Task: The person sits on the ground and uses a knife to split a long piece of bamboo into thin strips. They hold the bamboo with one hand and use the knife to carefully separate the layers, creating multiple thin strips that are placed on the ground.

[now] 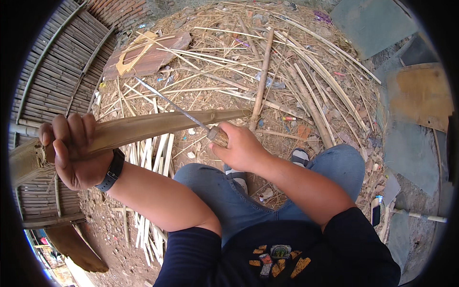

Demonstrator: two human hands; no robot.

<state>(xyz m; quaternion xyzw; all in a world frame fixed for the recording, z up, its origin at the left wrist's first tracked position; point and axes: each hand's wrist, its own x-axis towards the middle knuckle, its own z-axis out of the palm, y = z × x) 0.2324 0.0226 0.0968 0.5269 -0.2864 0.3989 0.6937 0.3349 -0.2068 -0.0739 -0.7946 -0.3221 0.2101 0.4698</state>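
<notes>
A long split bamboo piece (158, 128) slants across in front of me, from the left rim to a tapering far end near the middle. My left hand (76, 148), with a dark watch on the wrist, is wrapped round it beside a node. In my right hand (239, 148) is the wooden handle (218, 137) of a knife, fingers closed on it. Its long, narrow blade (172, 104) points up and left and crosses over the bamboo. Whether the edge touches the bamboo, I cannot tell.
Thin bamboo strips (153, 158) lie piled left of my knees, with more scattered ahead. A wooden pole (263, 79) lies beyond the bamboo's far end. A bamboo slat wall (62, 57) stands left, grey sheets (411, 148) lie right. A phone (376, 214) rests near my right knee.
</notes>
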